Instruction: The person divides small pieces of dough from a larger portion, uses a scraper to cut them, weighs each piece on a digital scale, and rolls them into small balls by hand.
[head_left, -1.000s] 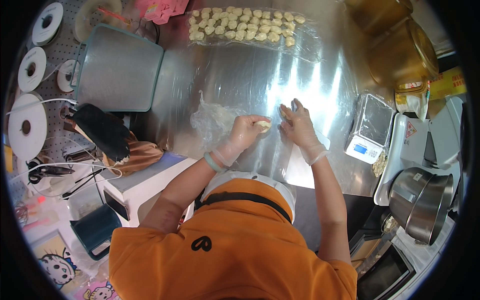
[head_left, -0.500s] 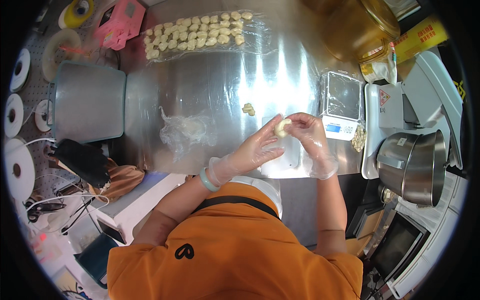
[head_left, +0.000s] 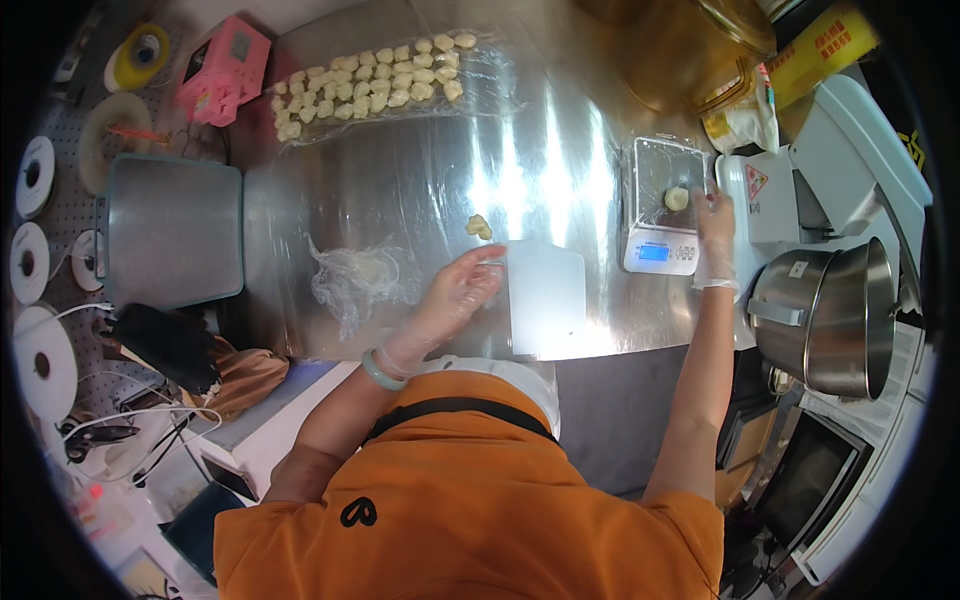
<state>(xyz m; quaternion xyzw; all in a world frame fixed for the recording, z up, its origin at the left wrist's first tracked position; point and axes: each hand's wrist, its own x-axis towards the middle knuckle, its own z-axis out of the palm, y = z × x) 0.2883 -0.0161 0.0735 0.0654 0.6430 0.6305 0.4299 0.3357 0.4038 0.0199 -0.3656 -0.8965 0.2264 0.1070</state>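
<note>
A round ball of pale dough (head_left: pixel 677 198) rests on the film-covered plate of a white kitchen scale (head_left: pixel 662 252). My right hand (head_left: pixel 714 235), in a clear plastic glove, is at the scale's right edge beside the ball, fingers apart and not around it. My left hand (head_left: pixel 462 290), gloved too, hovers over the steel table with its fingers stretched out and nothing in them. Just beyond its fingertips lies a small irregular scrap of dough (head_left: pixel 479 227). To the right of that hand is a flat white rectangular sheet (head_left: pixel 547 300), perhaps a scraper.
Rows of small dough pieces (head_left: pixel 361 89) lie on plastic film at the far left. Crumpled clear film (head_left: pixel 358 283) sits left of my left hand. A greyish tray (head_left: pixel 175 230) stands at the left. Steel pots (head_left: pixel 845 318) and a white machine (head_left: pixel 860 150) crowd the right side.
My right hand has moved right to the scale, and the dough ball has gone from my fingers onto its plate. My left hand has drawn back left, uncovering the white sheet.
</note>
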